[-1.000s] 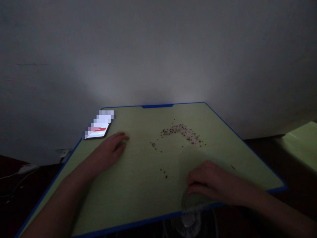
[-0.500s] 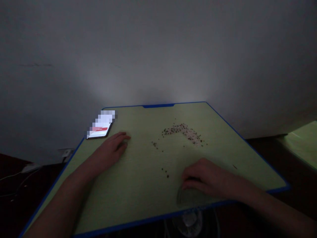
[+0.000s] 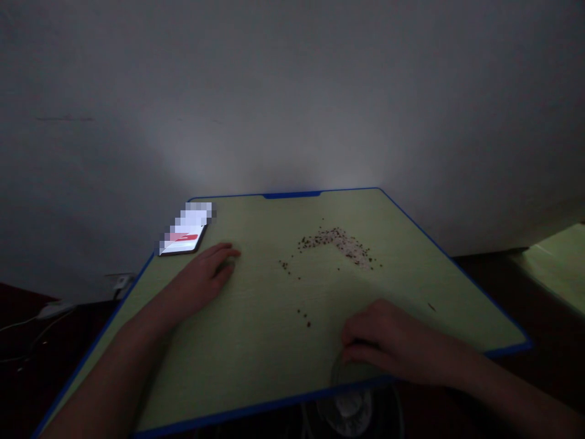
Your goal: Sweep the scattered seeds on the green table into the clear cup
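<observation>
Clock read from the middle of the tabletop [image 3: 260,360], twelve at the far side. Nearest, at five: a round object [image 3: 350,411] below the near edge, detail lost in gloom. Also at five, a faint see-through thing [image 3: 337,373] with a rounded outline, partly behind the right hand [image 3: 381,338]. That hand lies at four, fingers curled, thumb near fingertips; cannot tell whether it grips anything. Three stray dark grains [image 3: 308,324] just off centre toward five; a thin brown sliver [image 3: 431,306] at three. Left hand [image 3: 208,274] at nine to ten, palm down, loosely open, holding nothing. Grain pile [image 3: 350,245], pale mixed with dark, bent in an arc at one, well apart from both hands. Lit phone [image 3: 185,235] at ten, just beyond the left hand. Grey wall [image 3: 292,110] at twelve.
</observation>
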The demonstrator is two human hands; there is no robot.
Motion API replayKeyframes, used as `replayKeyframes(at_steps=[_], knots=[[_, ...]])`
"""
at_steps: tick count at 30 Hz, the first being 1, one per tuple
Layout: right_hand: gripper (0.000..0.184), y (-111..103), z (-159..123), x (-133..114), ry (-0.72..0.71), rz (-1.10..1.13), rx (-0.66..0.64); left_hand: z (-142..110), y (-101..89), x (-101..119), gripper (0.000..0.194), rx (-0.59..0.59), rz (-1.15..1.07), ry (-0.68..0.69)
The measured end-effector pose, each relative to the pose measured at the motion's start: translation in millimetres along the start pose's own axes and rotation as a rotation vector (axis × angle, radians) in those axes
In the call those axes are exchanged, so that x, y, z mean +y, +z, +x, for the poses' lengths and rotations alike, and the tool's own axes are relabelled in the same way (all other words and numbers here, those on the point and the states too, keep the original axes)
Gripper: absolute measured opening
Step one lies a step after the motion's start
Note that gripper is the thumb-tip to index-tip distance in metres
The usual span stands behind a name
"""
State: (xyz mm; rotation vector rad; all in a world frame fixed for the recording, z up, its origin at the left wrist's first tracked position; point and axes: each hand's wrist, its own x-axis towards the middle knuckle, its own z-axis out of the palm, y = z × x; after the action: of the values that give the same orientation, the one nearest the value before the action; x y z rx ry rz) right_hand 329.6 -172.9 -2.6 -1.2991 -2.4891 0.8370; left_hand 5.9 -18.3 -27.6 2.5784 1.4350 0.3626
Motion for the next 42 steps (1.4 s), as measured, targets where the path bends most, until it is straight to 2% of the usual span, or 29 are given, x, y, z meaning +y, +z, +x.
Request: replayKeyframes(at_steps=[4, 9, 13, 18, 21, 23, 25, 29, 33, 37, 42], knots=[[0.02, -1.0, -6.2, -0.2, -0.006, -0.025, 0.021, -0.2, -1.1, 1.0, 0.046, -0.006, 0.017, -0.001], [0.028, -8.0, -13.5, 3.9, 0.01, -0.124, 0.178, -0.6, -0.9, 0.6, 0.047, -0.001, 0.031, -0.001], [0.03, -15.9, -14.8, 15.9, 0.087, -0.037, 0.28, -1.6, -0.3, 0.1, 0.047, 0.006, 0.043, 0.0], [0.029, -45.0, -15.0, 61.2, 0.36, 0.014, 0.607, -2.6, -1.6, 3.0, 0.046, 0.034, 0.054, -0.007], [0.032, -62.9, -14.1, 100.2, 0.519, -0.071, 0.699, -2.8, -0.9, 2.9, 0.044, 0.048, 0.061, 0.001], [0.031, -70.8, -9.3, 122.7, 0.632, -0.165, 0.67, -3.2, 0.6, 1.3, 0.043, 0.047, 0.065, 0.005], [0.028, -75.4, 0.8, 137.9, 0.677, -0.229, 0.641, -4.0, 2.2, -0.4, 0.043, 0.057, 0.066, 0.005], [0.027, -79.0, 36.5, 146.6, 0.654, -0.318, 0.601, -6.9, 2.9, -0.3, 0.041, 0.078, 0.055, 0.004], [0.029, -80.1, 82.3, 139.5, 0.586, -0.369, 0.538, -8.4, -0.4, 4.3, 0.039, 0.095, 0.03, 0.006], [0.027, -81.4, 123.7, 124.4, 0.446, -0.38, 0.453, -8.7, -4.1, 8.4, 0.038, 0.072, 0.02, -0.007], [0.025, -75.5, 154.8, 92.5, 0.228, -0.386, 0.339, -9.8, -4.4, 8.2, 0.038, 0.053, -0.001, -0.015]])
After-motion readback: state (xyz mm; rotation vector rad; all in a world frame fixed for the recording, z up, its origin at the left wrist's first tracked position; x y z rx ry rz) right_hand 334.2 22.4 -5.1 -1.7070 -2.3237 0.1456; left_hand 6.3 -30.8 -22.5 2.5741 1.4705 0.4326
